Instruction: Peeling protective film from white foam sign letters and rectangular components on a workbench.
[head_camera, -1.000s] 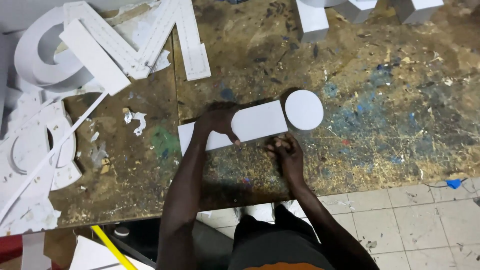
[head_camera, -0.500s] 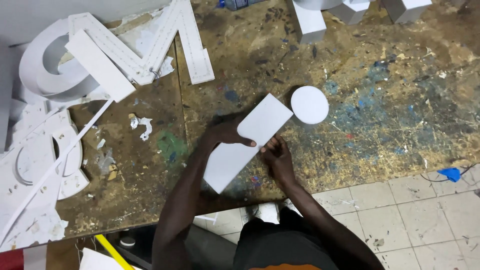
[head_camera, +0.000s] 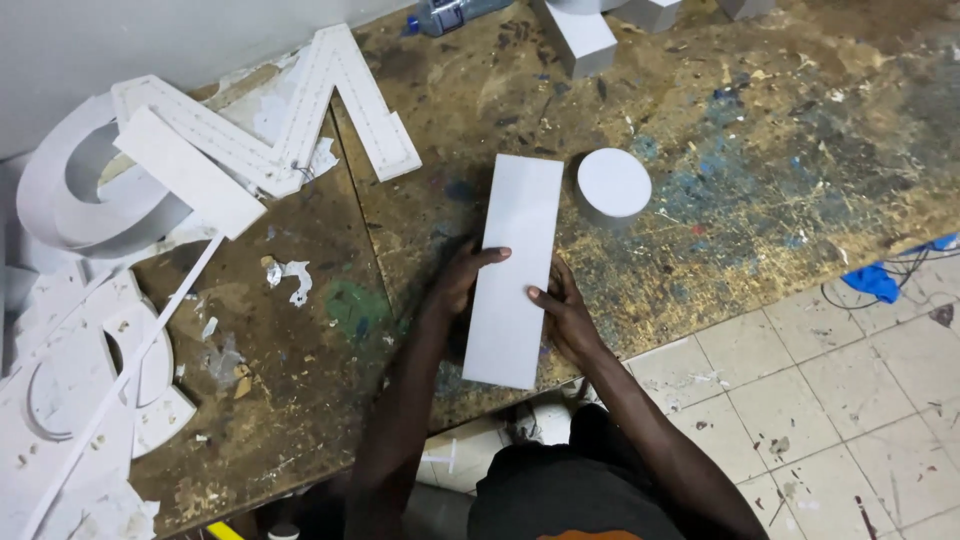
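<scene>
Long white rect. panel (head_camera: 515, 268) at frame centre on worktop (head_camera: 760, 130), lengthwise, near end overhanging front edge. L hand (head_camera: 462, 280) grips its left edge, R hand (head_camera: 562, 310) its right. White disc (head_camera: 613, 183) just beside, upper right, apart. White letter pieces (head_camera: 290, 130) crowd upper left; room to the right.

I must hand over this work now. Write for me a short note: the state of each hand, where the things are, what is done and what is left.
Left hand: grips the left edge of the white rectangular panel.
Right hand: grips its right edge.
Panel: lengthways away from the person, near end past the edge of the paint-stained workbench.
White round disc: on the bench, right of the panel's far end, apart from it.
Done: panel in both hands.
Left: panel and disc not yet joined.
</scene>
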